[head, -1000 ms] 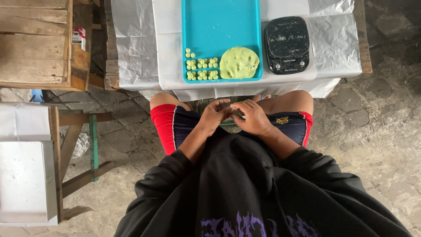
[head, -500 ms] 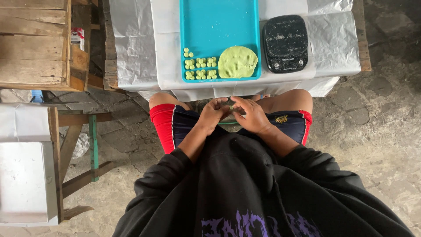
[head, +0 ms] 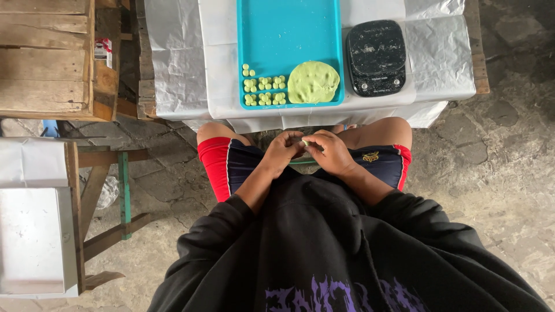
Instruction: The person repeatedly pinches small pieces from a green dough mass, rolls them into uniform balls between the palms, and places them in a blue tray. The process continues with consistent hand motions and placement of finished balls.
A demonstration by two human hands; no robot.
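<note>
My left hand [head: 283, 151] and my right hand [head: 330, 151] meet over my lap, fingertips pinched together on a small pale green dough piece [head: 304, 142]. Ahead of them on the table lies a teal tray [head: 289, 34]. A flat round of green dough [head: 313, 82] rests in the tray's near right corner. Several small green dough balls [head: 265, 91] sit in rows at its near left. A black kitchen scale [head: 376, 56] stands just right of the tray.
White paper [head: 173, 58] covers the table. A wooden crate [head: 46, 58] stands at the far left, a white-topped stand [head: 32, 231] with a green-legged frame at the near left. The floor is rough stone.
My hands have stayed together over my lap, with the fingers shifting slightly around the small dough piece. The tray and scale have not moved.
</note>
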